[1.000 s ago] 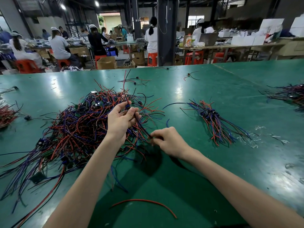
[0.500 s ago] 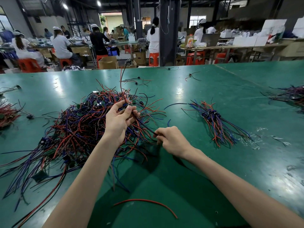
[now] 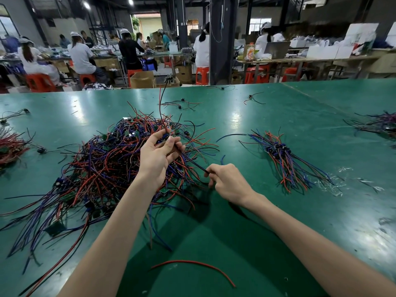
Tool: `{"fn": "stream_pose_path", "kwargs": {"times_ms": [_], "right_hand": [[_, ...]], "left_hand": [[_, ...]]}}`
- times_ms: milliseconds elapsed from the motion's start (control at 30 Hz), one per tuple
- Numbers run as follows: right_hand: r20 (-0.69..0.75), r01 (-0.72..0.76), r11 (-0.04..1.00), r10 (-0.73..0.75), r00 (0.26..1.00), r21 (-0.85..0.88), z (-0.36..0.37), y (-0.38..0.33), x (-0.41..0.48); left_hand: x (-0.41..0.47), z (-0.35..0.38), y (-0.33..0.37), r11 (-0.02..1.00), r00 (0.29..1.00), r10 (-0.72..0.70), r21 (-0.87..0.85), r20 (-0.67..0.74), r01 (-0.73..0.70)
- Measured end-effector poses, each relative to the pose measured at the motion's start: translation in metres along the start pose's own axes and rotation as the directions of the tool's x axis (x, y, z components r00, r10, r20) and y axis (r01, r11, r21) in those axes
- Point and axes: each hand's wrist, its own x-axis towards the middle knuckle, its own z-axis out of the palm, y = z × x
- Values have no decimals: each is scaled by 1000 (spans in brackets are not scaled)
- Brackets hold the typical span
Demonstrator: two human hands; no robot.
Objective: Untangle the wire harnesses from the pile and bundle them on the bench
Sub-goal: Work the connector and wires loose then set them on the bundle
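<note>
A big tangled pile of red, blue and black wire harnesses (image 3: 100,168) lies on the green bench (image 3: 257,125), left of centre. My left hand (image 3: 158,157) is raised over the pile's right side, fingers closed on one harness. That harness's red and black wires (image 3: 161,103) stand up from my fist, ending in a small connector. My right hand (image 3: 227,181) pinches the lower end of the same harness's black wire, just right of the pile. A sorted bundle of harnesses (image 3: 285,159) lies to the right.
A loose red wire (image 3: 192,264) lies near the bench's front. Smaller wire heaps sit at the far left (image 3: 10,146) and far right (image 3: 377,123). Stray harnesses (image 3: 182,103) lie farther back. Scraps of clear plastic (image 3: 334,185) are beside the bundle. People work at benches behind.
The harness's upper end has risen higher above the pile. My right hand has drawn the black wire slightly right and away from my left hand.
</note>
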Motion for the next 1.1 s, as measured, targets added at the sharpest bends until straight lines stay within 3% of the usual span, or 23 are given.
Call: {"fn": "stream_pose_path", "kwargs": {"times_ms": [400,700,767,967,1100], "right_hand": [[-94,-12,1000,13,996,11,-1,3,-1],[-100,-278,958,284,954,65,-5,14,5],[-60,-230,968,237,970,100,-8,14,3],[25,113,982,-117,993,150,-12,-9,-9],[53,84,964,-100,994,251,-7,-23,-14]], "left_hand": [[2,0,-2,999,1000,-22,24,9,22],[-6,12,-8,998,995,-66,7,74,66],[-4,10,-7,997,994,-75,-20,77,77],[3,2,-1,984,991,-130,-124,23,132],[7,-2,4,961,970,-244,-129,15,243]]}}
